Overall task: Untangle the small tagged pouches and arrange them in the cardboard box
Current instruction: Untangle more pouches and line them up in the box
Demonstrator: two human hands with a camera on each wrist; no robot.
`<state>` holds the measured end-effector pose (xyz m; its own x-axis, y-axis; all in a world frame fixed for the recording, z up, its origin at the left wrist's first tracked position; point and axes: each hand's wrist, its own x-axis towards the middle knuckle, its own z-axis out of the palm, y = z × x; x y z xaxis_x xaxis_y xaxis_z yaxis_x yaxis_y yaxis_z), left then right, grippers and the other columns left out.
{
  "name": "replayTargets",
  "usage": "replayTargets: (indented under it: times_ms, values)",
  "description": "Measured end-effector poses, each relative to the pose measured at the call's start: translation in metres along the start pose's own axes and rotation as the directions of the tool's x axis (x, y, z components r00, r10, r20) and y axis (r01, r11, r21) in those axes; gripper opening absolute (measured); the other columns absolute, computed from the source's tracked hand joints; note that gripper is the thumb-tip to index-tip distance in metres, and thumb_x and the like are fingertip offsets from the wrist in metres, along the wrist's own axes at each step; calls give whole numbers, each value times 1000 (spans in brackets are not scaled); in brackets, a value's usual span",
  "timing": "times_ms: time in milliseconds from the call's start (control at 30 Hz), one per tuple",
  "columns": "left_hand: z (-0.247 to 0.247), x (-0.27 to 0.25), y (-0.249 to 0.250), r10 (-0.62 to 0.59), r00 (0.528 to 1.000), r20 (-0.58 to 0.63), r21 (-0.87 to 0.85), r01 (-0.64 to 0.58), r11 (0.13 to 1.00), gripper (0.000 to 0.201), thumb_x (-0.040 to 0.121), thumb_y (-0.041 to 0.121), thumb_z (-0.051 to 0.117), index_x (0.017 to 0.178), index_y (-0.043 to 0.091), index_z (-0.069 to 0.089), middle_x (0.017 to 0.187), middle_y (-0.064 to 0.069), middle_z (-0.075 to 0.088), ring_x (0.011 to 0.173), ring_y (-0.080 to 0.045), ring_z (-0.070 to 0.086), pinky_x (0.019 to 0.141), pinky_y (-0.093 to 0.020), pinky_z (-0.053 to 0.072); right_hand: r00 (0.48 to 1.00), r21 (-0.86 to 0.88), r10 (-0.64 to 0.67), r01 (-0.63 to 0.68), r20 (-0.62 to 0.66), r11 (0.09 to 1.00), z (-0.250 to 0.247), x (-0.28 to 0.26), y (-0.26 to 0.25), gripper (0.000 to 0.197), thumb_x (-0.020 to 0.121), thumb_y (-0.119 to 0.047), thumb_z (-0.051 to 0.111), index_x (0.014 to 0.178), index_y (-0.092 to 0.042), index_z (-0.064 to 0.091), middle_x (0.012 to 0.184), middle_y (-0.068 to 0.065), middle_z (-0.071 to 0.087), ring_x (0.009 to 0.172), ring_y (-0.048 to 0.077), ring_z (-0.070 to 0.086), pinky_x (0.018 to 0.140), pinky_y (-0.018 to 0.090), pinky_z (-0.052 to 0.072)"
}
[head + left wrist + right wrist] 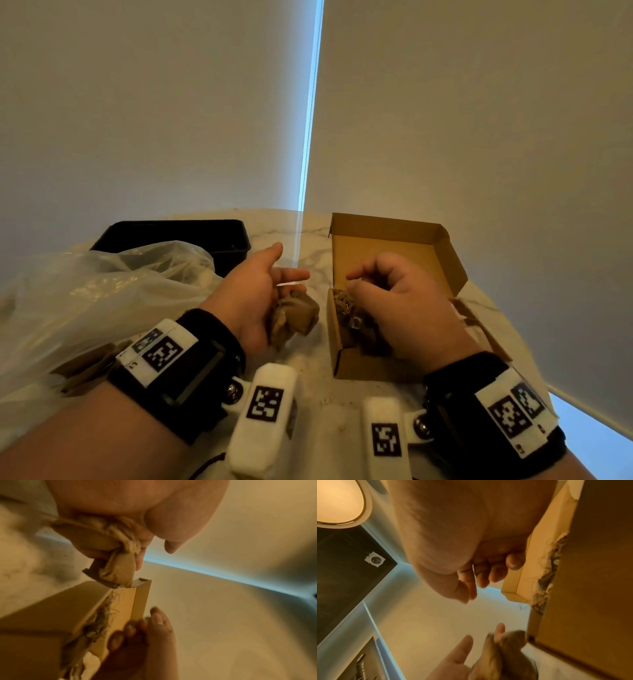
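Pale roller blinds [479,120] fill the background, with a bright vertical gap between them behind a marbled round desk [308,246].

Largest item: a crumpled clear plastic bag [102,291] on the left of the desk, its contents not readable. Behind it, at the far left, sits a black tray [205,233].

On the right stands the cardboard box [394,250], lid flap raised at the far side. Straw-like filler [344,301] shows at its near left corner, with at least one brown pouch [359,329] lying inside (largely hidden by the hand above it; count cannot be told).

Right hand [400,305] is over the box interior, fingers [513,562] curled inward. The wrist view shows no item plainly within them; whether they hold anything cannot be told.

Left hand [260,294] is just left of the box, above the desk. Its lower fingers grip a bunch of burlap pouches [294,315], gathered necks together, one with a brown tag [96,573]; thumb and forefinger are extended and apart. The bunch hangs just beside the box's left wall, outside it.

Both wrists carry black bands with white marker blocks [263,411].
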<state>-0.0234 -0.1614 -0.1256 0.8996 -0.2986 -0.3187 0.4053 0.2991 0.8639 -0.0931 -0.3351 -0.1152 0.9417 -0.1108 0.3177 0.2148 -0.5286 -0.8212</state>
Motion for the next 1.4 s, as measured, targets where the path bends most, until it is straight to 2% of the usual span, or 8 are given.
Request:
replayTargets:
  times_ms: [67, 133, 533, 733, 867, 1033, 1233, 1400]
  values:
    - [-2, 1, 1, -15, 1000, 13, -57, 16, 998, 57, 95, 56, 48, 113, 7, 70, 92, -14, 62, 61, -24, 57, 62, -35, 50, 991, -14, -42, 44, 125, 999, 8, -4, -4, 12, 89, -29, 69, 97, -38, 66, 89, -3, 66, 78, 14, 66, 68, 30, 62]
    - [-2, 2, 0, -31, 999, 10, -57, 31, 998, 55, 95, 56, 48, 113, 10, 70, 106, -17, 62, 67, -26, 59, 62, -35, 52, 979, -59, -77, 90, 190, 994, 15, -4, -5, 21, 87, -31, 72, 102, -44, 64, 93, -10, 62, 80, 11, 63, 70, 25, 59]
    - [4, -4, -3, -41, 995, 96, -85, 49, 995, 49, 95, 47, 51, 117, 6, 65, 96, -18, 64, 67, -28, 60, 60, -33, 47, 971, -192, -135, 174, 199, 966, 25, -3, -3, 29, 86, -27, 74, 110, -44, 67, 89, -18, 57, 78, 1, 57, 65, 10, 47]
    - [4, -4, -4, -1, 996, 84, -46, 5, 999, 48, 96, 48, 50, 117, 7, 65, 102, -19, 64, 61, -24, 59, 54, -30, 47, 984, -147, -151, 164, 98, 975, 25, 0, 0, 19, 88, -24, 70, 95, -41, 68, 85, -14, 62, 74, 5, 60, 61, 14, 49]
    - [2, -2, -5, 55, 998, -19, -36, -55, 998, 43, 95, 45, 54, 112, 8, 67, 83, -14, 63, 57, -22, 56, 49, -28, 46, 991, 15, -131, 132, -21, 991, 22, 0, 4, 17, 89, -22, 69, 89, -39, 68, 82, -12, 67, 75, 4, 62, 62, 16, 55]
    - [0, 3, -4, 190, 966, -173, 28, -188, 982, 32, 94, 42, 57, 105, 15, 69, 98, -9, 61, 50, -16, 47, 48, -26, 41, 976, 247, -64, 115, -206, 962, 13, 4, 6, 16, 88, -15, 71, 95, -29, 70, 83, -11, 71, 69, 1, 65, 59, 14, 54]
    - [0, 5, 0, 228, 946, -230, -21, -239, 971, 29, 93, 39, 60, 100, 10, 59, 34, 0, 51, 39, -16, 43, 51, -26, 42, 945, 335, -14, 130, -328, 933, 8, 7, 7, 15, 88, -16, 71, 96, -28, 70, 84, -7, 73, 70, 11, 69, 59, 17, 53]
    - [-6, 9, 2, 287, 918, -274, -3, -299, 954, 33, 90, 40, 62, 111, 16, 55, 53, -8, 50, 41, -19, 47, 53, -29, 46, 917, 332, -14, 159, -399, 930, 5, 7, 7, 14, 89, -16, 71, 96, -28, 71, 87, -3, 72, 69, 10, 66, 56, 16, 53]
